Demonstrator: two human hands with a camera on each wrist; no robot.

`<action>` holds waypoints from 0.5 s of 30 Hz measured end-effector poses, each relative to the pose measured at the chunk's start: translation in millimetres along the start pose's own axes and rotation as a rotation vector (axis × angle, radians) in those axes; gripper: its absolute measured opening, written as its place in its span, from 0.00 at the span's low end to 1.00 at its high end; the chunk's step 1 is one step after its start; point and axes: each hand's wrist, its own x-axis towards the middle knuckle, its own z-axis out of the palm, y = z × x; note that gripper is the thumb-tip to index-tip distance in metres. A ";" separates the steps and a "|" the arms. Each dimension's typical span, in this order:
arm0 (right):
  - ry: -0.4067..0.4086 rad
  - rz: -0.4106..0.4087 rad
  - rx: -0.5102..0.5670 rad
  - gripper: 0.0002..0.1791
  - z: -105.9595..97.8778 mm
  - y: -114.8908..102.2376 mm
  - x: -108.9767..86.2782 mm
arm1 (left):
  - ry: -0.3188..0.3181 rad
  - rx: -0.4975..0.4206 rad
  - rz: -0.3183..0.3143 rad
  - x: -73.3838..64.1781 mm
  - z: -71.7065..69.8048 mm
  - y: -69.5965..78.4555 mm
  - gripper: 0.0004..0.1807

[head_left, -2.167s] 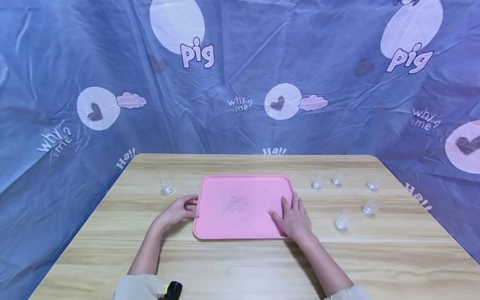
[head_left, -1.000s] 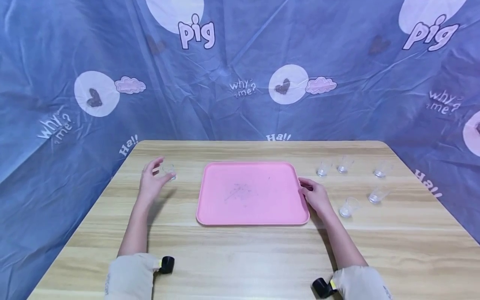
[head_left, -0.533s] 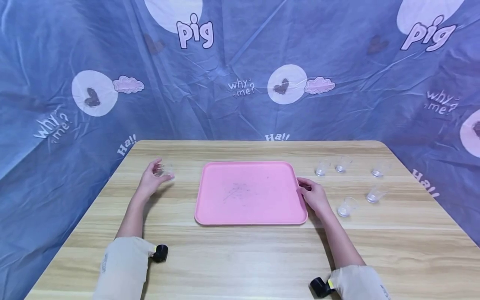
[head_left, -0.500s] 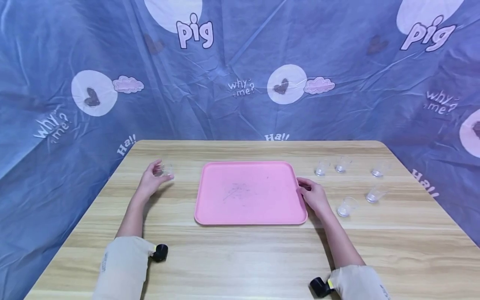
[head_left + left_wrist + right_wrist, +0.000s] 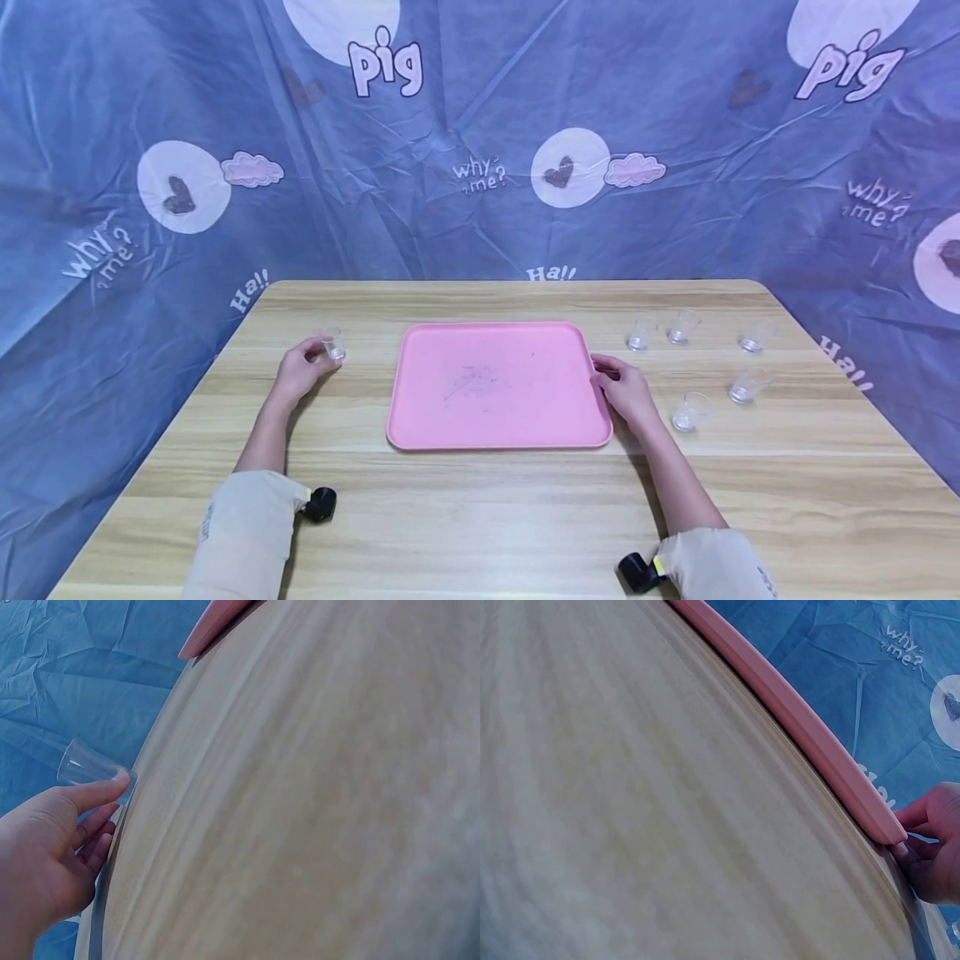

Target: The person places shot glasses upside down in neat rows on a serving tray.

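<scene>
A small clear shot glass (image 5: 336, 345) stands near the far left of the table. My left hand (image 5: 298, 372) holds it low, with the thumb at its base. In the left wrist view the glass (image 5: 86, 762) rises above my left thumb, and the other fingers curl behind, partly hidden. A pink rectangular tray (image 5: 498, 417) lies flat in the middle of the table. At its right edge my right hand (image 5: 630, 393) grips the rim between thumb and fingers. The right wrist view has that hand (image 5: 934, 844) at the end of the tray's pink rim (image 5: 802, 727).
Several more clear shot glasses stand right of the tray, among them a near one (image 5: 688, 413), a tilted-looking one (image 5: 744, 389) and a back one (image 5: 641, 336). The wooden table (image 5: 465, 525) ends at a blue printed cloth (image 5: 465, 233) behind and at both sides.
My left hand left the tray's left edge, reached the glass, and has now lowered its fingers around the glass's base. My right hand moved from the tray's surface to its right rim, then stayed.
</scene>
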 end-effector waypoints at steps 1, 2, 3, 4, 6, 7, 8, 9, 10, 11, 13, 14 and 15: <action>0.000 0.000 0.000 0.21 0.1 0.1 -0.1 | 0.007 0.015 0.002 0.0 0.3 -0.3 0.26; 0.000 0.001 0.001 0.21 0.2 0.2 -0.2 | 0.012 0.034 0.006 0.2 0.5 -0.5 0.26; 0.001 0.000 0.001 0.21 0.1 0.4 -0.1 | 0.015 0.048 0.007 0.5 0.8 -0.5 0.25; 0.003 -0.002 0.001 0.21 0.1 0.6 -0.1 | 0.017 0.064 0.010 0.8 1.2 -0.3 0.25; 0.006 -0.006 -0.003 0.21 0.1 0.8 -0.2 | 0.018 0.087 0.013 1.1 2.1 0.3 0.25; 0.007 -0.008 -0.007 0.21 0.1 0.9 -0.2 | 0.017 0.095 0.013 1.3 2.5 0.5 0.25; 0.009 -0.010 -0.009 0.21 0.1 1.0 -0.2 | 0.018 0.104 0.016 1.4 3.0 0.8 0.25; 0.010 -0.011 -0.011 0.21 0.2 1.0 -0.2 | 0.020 0.109 0.016 1.4 3.4 1.0 0.25; 0.010 -0.012 -0.016 0.21 0.2 1.1 -0.2 | 0.022 0.117 0.018 1.4 3.7 1.2 0.25; 0.010 -0.011 -0.017 0.21 0.3 1.2 -0.2 | 0.026 0.124 0.017 1.3 4.0 1.2 0.25; 0.008 -0.010 -0.018 0.22 0.2 1.1 -0.3 | 0.035 0.138 0.017 1.3 4.6 1.1 0.24; 0.007 -0.010 -0.017 0.22 0.1 1.1 -0.4 | 0.040 0.146 0.018 1.5 4.9 1.0 0.24; 0.007 -0.010 -0.016 0.22 0.0 1.1 -0.4 | 0.044 0.151 0.018 1.6 5.2 1.0 0.24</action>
